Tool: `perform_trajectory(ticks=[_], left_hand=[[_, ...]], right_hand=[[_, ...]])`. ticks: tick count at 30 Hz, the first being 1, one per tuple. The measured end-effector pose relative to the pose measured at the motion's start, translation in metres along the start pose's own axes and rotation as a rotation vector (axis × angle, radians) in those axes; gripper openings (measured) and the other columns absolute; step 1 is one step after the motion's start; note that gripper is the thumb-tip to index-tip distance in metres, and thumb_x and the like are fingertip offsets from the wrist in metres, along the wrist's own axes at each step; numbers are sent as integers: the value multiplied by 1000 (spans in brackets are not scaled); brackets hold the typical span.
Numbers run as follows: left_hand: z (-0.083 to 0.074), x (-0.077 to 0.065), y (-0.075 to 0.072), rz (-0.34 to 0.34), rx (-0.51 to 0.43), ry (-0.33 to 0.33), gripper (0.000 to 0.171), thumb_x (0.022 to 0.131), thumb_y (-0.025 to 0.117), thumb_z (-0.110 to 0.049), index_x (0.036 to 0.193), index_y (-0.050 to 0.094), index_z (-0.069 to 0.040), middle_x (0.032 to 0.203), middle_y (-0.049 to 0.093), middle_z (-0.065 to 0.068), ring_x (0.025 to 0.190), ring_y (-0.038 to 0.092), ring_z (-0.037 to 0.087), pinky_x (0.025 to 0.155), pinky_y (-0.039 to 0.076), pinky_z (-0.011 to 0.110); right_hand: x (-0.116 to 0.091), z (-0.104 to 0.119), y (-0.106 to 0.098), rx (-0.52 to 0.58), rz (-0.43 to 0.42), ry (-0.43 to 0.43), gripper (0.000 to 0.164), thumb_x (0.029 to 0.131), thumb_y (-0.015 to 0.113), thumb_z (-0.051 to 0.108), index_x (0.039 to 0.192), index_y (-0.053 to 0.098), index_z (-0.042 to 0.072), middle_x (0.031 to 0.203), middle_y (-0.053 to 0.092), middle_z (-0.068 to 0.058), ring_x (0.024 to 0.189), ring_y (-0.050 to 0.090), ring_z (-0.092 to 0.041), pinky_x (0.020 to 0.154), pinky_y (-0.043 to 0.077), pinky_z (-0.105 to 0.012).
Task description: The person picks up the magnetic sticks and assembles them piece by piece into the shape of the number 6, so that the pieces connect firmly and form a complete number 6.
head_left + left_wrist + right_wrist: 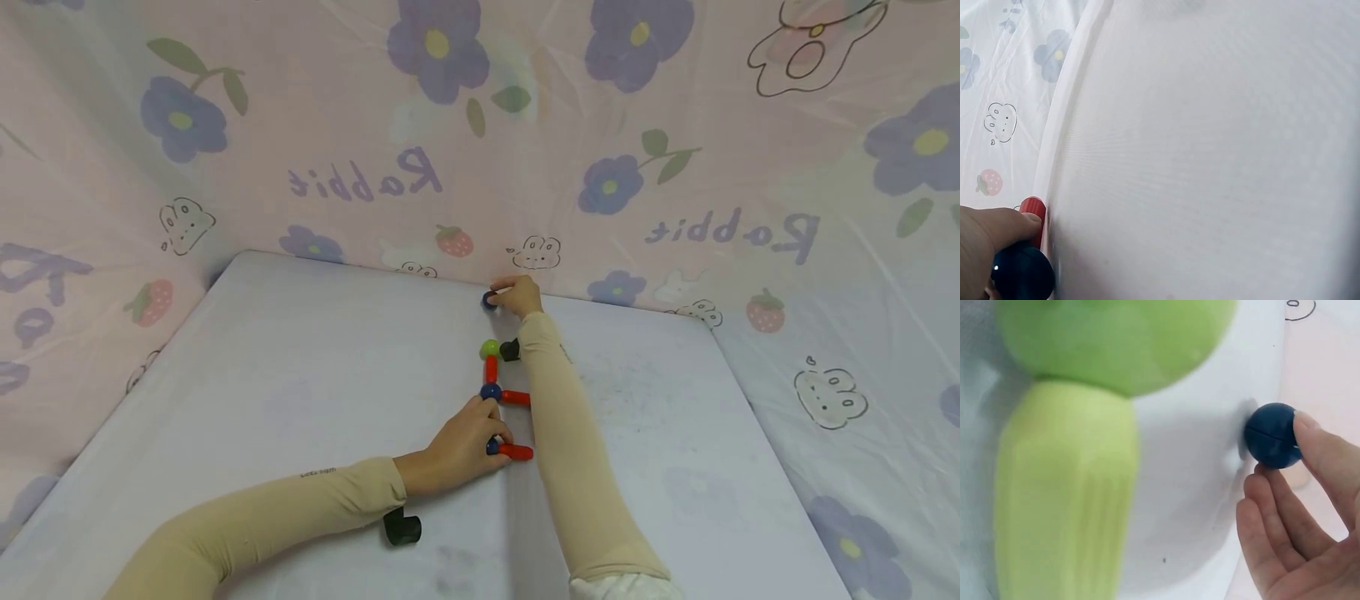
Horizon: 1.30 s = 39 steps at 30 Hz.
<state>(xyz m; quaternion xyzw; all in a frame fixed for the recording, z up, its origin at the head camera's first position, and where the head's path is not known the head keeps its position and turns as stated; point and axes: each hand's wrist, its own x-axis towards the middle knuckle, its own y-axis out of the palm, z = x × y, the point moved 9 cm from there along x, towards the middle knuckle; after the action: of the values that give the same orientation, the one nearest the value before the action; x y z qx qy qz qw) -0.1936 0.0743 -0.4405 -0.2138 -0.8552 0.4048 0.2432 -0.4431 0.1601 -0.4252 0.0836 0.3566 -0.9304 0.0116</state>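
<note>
At the far edge of the white table, my right hand pinches a dark blue ball between thumb and fingers. Nearer, my left hand curls its fingers round another blue ball, which has a red rod pointing right from it. In the left wrist view the thumb lies on a red rod beside the ball. Between the hands, a green ball joins a red rod to a blue ball, where a second red rod runs right, its end hidden by the right sleeve.
A yellow-green rod meets the green ball close to the right wrist camera. Black wrist devices sit at both forearms. The white tabletop ends at a patterned cloth that rises behind and along both sides.
</note>
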Motion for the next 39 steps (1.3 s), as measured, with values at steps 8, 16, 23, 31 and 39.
perform_trajectory(ticks=[8,16,23,31,39], left_hand=[[-2,1,0,3,-16,6,17,79,84,-26,93,79,-18,91,55,-4,87,43,8,64,37,11],[-3,2,1,1,-20,13,17,79,84,-26,93,78,-17,90,54,-4,87,43,7,64,37,11],[-1,1,3,-3,-31,12,19,78,85,-26,94,79,-17,90,52,-5,86,43,7,64,38,11],[5,-1,4,4,-44,-20,22,79,84,-28,97,78,-18,91,51,-7,89,43,6,65,40,12],[7,-2,6,26,-58,-38,23,80,83,-29,99,77,-19,91,52,-5,88,42,6,65,39,13]], right_hand=[[3,-6,-1,9,-10,18,33,85,77,11,118,72,12,139,59,-9,108,63,-25,101,49,-42],[4,-10,-2,16,-7,41,33,85,77,12,118,72,13,127,65,-11,103,65,-24,98,51,-40],[3,-10,-6,-8,1,0,33,86,76,15,119,72,14,120,70,-12,98,67,-22,93,51,-35],[-16,15,-25,-8,41,-170,35,90,72,21,124,69,12,122,70,-15,105,68,-29,92,55,-40],[-62,12,-49,92,117,-235,38,90,73,24,126,67,12,124,69,-16,114,65,-33,98,52,-47]])
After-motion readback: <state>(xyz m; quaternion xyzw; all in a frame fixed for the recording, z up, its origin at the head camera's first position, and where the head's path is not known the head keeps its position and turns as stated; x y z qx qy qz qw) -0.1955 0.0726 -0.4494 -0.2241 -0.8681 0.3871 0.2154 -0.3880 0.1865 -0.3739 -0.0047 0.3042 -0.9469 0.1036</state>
